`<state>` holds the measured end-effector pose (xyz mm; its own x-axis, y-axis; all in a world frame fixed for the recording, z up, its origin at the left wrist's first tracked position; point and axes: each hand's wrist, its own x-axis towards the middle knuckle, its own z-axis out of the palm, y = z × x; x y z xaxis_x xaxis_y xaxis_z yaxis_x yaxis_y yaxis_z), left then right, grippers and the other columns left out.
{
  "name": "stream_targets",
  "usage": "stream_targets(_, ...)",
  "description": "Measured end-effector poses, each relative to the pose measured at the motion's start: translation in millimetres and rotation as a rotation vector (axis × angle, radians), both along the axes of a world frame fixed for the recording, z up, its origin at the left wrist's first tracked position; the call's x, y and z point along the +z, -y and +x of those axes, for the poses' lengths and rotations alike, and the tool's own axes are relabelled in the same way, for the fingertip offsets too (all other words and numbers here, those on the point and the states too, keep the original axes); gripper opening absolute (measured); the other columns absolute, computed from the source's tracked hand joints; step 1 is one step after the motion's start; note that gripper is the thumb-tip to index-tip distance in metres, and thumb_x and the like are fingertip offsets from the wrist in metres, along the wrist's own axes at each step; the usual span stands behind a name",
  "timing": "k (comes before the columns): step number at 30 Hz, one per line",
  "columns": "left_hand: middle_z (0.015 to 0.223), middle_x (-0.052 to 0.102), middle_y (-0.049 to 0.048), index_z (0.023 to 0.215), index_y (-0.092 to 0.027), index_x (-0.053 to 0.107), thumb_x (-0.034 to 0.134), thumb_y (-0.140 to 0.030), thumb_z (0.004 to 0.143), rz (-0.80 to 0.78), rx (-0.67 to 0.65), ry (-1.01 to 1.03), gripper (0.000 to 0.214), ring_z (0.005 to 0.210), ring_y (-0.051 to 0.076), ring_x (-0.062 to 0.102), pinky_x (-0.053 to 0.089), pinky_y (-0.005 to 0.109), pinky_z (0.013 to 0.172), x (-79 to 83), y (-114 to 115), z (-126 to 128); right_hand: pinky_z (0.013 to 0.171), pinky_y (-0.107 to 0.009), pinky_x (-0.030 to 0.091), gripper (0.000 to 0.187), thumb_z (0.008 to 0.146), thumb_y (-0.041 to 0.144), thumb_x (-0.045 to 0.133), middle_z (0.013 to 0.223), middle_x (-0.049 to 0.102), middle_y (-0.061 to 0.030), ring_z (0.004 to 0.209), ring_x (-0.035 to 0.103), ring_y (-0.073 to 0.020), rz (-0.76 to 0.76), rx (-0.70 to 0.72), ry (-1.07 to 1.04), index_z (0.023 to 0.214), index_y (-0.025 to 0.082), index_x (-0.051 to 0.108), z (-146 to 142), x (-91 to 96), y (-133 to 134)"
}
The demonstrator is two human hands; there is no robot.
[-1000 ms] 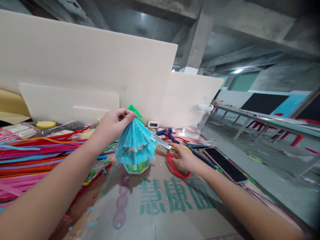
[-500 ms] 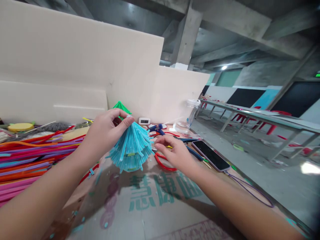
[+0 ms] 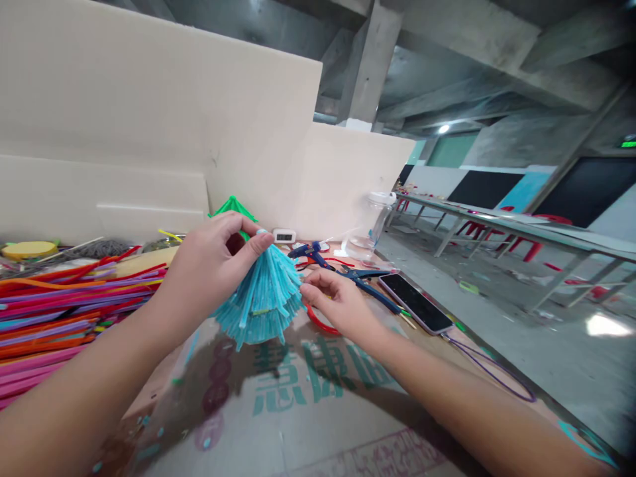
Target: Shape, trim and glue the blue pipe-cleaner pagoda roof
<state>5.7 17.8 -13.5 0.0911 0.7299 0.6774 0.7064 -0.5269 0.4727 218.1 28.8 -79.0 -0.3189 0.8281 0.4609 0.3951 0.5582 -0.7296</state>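
Note:
My left hand (image 3: 211, 265) pinches the pointed top of a cone-shaped model made of light blue straws (image 3: 261, 298) and holds it tilted above the cardboard sheet (image 3: 298, 411). Fingers of my right hand (image 3: 332, 301) are closed in a pinch at the model's right edge, touching the straw ends. Red-handled scissors (image 3: 318, 321) lie on the cardboard just under my right hand.
A heap of coloured straws (image 3: 64, 298) lies at the left. A blue glue gun (image 3: 311, 253), blue pliers (image 3: 368, 281), a phone (image 3: 415, 303) with a purple cable, a clear jar (image 3: 370, 228) and a small white timer (image 3: 284, 236) sit behind. White foam boards (image 3: 163, 132) stand at the back.
My right hand left the scissors on the cardboard and came up to the blue straw model's right edge. My left hand lifted and tilted the model off the cardboard.

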Motion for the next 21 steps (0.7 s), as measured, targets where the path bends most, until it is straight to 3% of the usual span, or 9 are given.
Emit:
stream_targets(11,0.072,0.058,0.0012,0.079,-0.02,0.062,0.051,-0.051,0.087,0.032,-0.036,-0.032,0.034,0.066,0.016,0.052,0.034,0.027,0.059,1.1,7.7,6.8,0.055,-0.022,0.037,0.018,0.082,0.023,0.054,0.06,0.052,0.0026,0.058,0.046,-0.0102,0.176,-0.11,0.086,0.065,0.019,0.052,-3.9,2.1,10.3)
stream_targets(15,0.072,0.058,0.0015,0.079,-0.02,0.063,0.052,-0.051,0.086,0.03,-0.023,-0.024,0.033,0.065,0.016,0.052,0.035,0.027,0.059,0.8,6.0,6.1,0.056,-0.022,0.037,0.02,0.087,0.026,0.051,0.063,0.054,0.0019,0.06,0.047,-0.0105,0.169,-0.056,0.099,0.069,0.019,0.053,-2.4,1.5,10.1)
stream_targets(21,0.069,0.059,0.0005,0.085,-0.019,0.064,0.052,-0.052,0.086,-0.123,-0.122,0.127,0.034,0.061,0.016,0.052,0.037,0.025,0.054,-0.4,-10.9,-8.1,0.069,-0.026,0.042,0.026,0.093,0.035,0.046,0.078,0.062,-0.002,0.074,0.055,-0.0141,0.143,-0.057,0.134,0.079,0.017,0.06,1.6,1.2,4.6)
